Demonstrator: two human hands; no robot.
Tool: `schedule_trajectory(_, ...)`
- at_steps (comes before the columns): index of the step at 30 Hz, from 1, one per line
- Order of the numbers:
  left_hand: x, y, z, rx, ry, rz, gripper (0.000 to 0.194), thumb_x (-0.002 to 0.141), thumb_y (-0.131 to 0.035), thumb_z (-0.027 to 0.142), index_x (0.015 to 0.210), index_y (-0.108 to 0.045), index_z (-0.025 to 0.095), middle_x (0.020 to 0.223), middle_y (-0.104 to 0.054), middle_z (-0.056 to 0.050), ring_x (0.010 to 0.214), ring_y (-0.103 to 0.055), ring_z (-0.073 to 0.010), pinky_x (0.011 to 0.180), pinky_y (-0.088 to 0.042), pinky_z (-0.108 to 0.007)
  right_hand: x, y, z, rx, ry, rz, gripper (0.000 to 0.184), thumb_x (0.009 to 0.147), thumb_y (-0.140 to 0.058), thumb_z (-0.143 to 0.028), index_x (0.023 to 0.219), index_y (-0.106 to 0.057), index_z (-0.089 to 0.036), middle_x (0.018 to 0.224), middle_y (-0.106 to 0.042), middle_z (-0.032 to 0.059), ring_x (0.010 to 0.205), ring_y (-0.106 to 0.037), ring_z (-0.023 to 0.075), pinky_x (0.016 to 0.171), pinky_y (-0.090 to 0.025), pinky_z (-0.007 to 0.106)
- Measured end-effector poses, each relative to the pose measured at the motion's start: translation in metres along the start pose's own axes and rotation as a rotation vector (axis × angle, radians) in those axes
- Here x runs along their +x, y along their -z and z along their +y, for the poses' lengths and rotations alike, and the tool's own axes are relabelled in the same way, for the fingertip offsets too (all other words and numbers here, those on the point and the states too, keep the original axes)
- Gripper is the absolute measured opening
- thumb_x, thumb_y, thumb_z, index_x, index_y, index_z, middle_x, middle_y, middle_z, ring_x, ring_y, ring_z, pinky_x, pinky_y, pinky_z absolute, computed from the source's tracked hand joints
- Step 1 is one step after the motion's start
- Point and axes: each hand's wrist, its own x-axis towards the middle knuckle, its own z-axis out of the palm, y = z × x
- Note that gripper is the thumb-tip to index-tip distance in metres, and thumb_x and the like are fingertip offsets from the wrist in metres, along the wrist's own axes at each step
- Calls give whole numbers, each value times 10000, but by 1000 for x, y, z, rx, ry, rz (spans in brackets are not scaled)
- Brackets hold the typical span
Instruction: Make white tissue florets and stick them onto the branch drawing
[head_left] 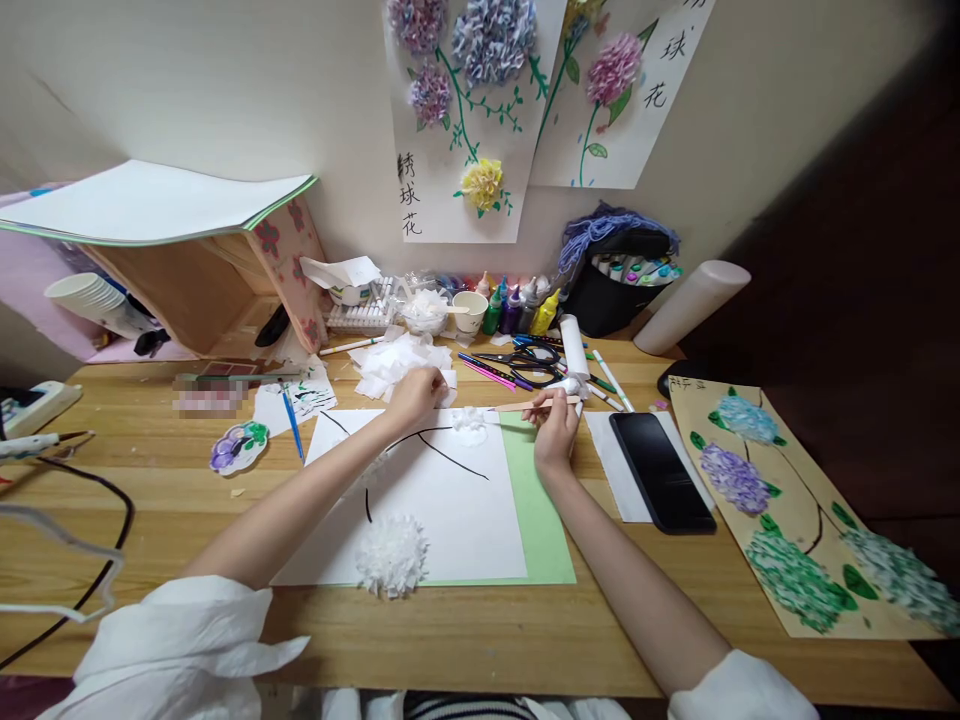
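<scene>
My left hand (415,398) is at the near edge of a pile of white tissue paper pieces (397,362), fingers pinched together. Whatever is between its fingertips is too small to make out. In my right hand (556,432) is a flat wooden craft stick (514,406), its tip pointing left toward a small white tissue cluster (470,420). That cluster sits on a white sheet (457,530) drawn with black branch lines. A larger ruffled white paper flower (392,556) lies at the sheet's near edge. Green paper (544,530) shows beneath the sheet.
Black scissors (536,362) and pens lie beyond my right hand. Paint bottles (512,310) and a paper cup (469,313) stand by the wall. To the right are a phone (662,470) and a finished flower picture (795,520). A paint palette (238,447) and blue brush (292,422) lie left.
</scene>
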Motion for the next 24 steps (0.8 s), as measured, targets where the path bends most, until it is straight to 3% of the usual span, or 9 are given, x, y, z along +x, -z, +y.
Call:
schedule_trajectory(3, 3, 10, 4, -43, 21, 72, 177, 816, -485, 246, 867, -628, 155, 934, -673, -85, 873, -589, -195, 750, -434, -289, 0, 0, -1, -5, 9, -8, 424, 846, -369, -552, 646, -468, -191, 482, -485, -47, 416, -503, 92, 434, -373, 215)
schedule_trajectory(7, -5, 24, 14, -352, 45, 140, 177, 796, -533, 266, 839, -645, 136, 892, -695, -71, 822, -612, -157, 753, -449, -252, -5, -1, -5, -2, 41, -17, 412, 865, -371, -517, 641, -481, -189, 481, -497, -40, 427, -499, 89, 443, -378, 213)
schedule_trajectory(11, -26, 29, 24, -560, 75, 34, 206, 736, -615, 306, 799, -664, 117, 848, -706, -70, 764, -622, -151, 706, -464, -243, -14, 1, -6, -31, 107, -164, 418, 889, -356, -481, 622, -490, -190, 503, -487, -38, 420, -483, 86, 437, -380, 221)
schedule_trajectory(16, -53, 16, 24, -605, 165, -173, 185, 669, -671, 286, 754, -684, 122, 777, -716, -57, 699, -626, -151, 652, -470, -237, -21, 4, -2, -188, 202, -331, 442, 912, -320, -459, 619, -511, -190, 532, -501, -25, 448, -500, 95, 462, -393, 237)
schedule_trajectory(20, -63, 0, 29, -551, 132, -234, 168, 676, -657, 285, 755, -704, 145, 763, -718, -41, 704, -626, -153, 652, -462, -235, -18, 4, 1, -232, 214, -247, 447, 914, -309, -469, 631, -509, -187, 569, -506, -25, 455, -507, 88, 461, -393, 230)
schedule_trajectory(24, -62, -11, 49, -402, 60, -176, 155, 728, -611, 293, 770, -712, 184, 789, -715, -18, 718, -609, -153, 666, -441, -249, -13, 3, -2, -214, 185, -148, 448, 899, -320, -500, 640, -501, -183, 538, -500, -33, 450, -507, 86, 453, -399, 217)
